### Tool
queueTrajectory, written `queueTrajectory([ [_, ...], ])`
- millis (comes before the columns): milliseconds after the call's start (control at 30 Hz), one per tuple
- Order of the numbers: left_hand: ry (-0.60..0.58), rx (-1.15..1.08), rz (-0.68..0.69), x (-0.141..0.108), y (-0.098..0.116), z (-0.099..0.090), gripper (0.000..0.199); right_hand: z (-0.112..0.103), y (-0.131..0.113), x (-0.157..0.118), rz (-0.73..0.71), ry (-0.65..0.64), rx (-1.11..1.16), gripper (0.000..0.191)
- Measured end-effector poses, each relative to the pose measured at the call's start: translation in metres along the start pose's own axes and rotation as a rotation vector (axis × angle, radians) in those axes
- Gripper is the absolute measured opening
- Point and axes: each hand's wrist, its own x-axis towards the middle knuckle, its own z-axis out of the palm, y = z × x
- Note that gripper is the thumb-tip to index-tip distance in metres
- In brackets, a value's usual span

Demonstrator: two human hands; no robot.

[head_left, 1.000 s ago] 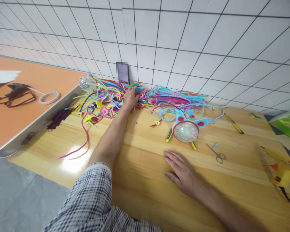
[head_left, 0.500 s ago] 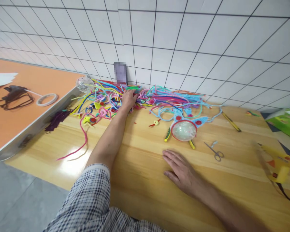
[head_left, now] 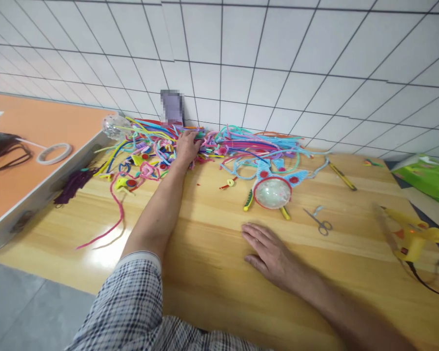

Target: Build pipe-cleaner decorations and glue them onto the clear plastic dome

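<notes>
My left hand reaches into a heap of coloured pipe cleaners along the wall. Its thumb stands apart from the bent fingers, whose tips are partly lost among the stems; I see nothing clearly gripped. Flat on the wooden table lies my right hand, fingers stretched and holding nothing. Beyond it is a clear dome with a red rim, joined to light-blue pipe-cleaner pieces with red dots. Yellow-and-green handles stick out from under the dome. Small scissors lie to its right.
A yellow glue gun with a black cord sits at the right. Behind it are a green packet and a yellow cutter. A phone leans on the tiled wall. A tape roll lies on the orange surface at left.
The whole view has shifted, so things appear further left. My left hand stays at the pipe cleaners with its fingers slightly repositioned; my right hand keeps its place on the table.
</notes>
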Motion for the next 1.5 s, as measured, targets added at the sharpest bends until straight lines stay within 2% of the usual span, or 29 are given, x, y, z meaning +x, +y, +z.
queueTrajectory([
  [33,-0.013,0.008,0.006,0.000,-0.001,0.000,0.042,0.000,0.000,0.000,0.004,-0.004,0.001,0.054],
  [167,0.022,0.029,0.012,-0.001,-0.002,0.000,0.039,-0.002,-0.003,0.002,0.006,-0.016,-0.006,0.051],
  [300,0.053,0.035,-0.009,-0.004,0.001,-0.002,0.025,-0.004,-0.005,0.003,0.013,-0.026,0.000,0.052],
  [433,0.079,-0.002,-0.010,-0.001,0.011,-0.014,0.018,-0.005,-0.006,0.004,0.015,-0.030,-0.023,0.051],
  [567,0.195,-0.074,0.073,0.006,0.044,-0.038,0.019,-0.001,-0.006,0.005,0.023,-0.007,-0.002,0.053],
  [667,0.131,-0.173,0.171,0.010,0.089,-0.041,0.029,0.002,-0.005,0.006,0.025,0.008,0.007,0.053],
  [767,-0.064,-0.166,0.317,0.015,0.137,-0.020,0.029,0.004,-0.005,0.005,0.028,0.020,0.029,0.055],
  [867,-0.276,-0.069,0.427,0.021,0.172,0.019,0.033,0.004,-0.005,0.004,0.026,0.031,0.026,0.056],
  [933,-0.371,0.051,0.464,0.022,0.185,0.044,0.038,0.004,-0.006,0.005,0.033,0.021,0.017,0.055],
  [1067,-0.412,0.104,0.478,0.020,0.189,0.075,0.050,0.003,-0.007,0.006,0.050,-0.012,0.010,0.054],
  [1167,-0.397,0.144,0.458,0.015,0.186,0.082,0.050,0.002,-0.008,0.007,0.064,-0.037,0.019,0.055],
  [1300,-0.367,0.177,0.453,0.004,0.184,0.079,0.035,0.000,-0.008,0.006,0.069,-0.034,0.026,0.056],
  [1500,-0.337,0.173,0.422,-0.013,0.184,0.077,0.026,-0.002,-0.008,0.004,0.047,-0.012,0.010,0.052],
])
